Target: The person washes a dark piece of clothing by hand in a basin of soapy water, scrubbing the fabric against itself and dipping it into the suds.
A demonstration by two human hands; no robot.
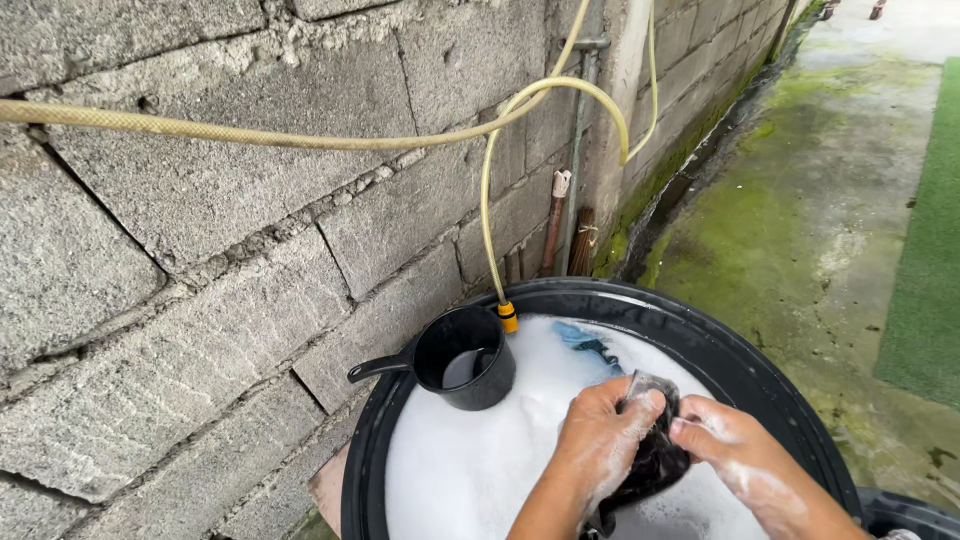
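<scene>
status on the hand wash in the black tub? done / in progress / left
Done: the black tub is filled and thick with white suds; the yellow hose ends at its rim and a black dipper sits in the foam. In hand: left hand and right hand both grip a dark wet cloth above the suds. Left: a blue piece lies in the foam untouched; the dark cloth is soapy, unrinsed.

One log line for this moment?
both hands grip dark wet cloth | over foamy black round plastic basin | black plastic dipper afloat | yellow hose in basin
</scene>
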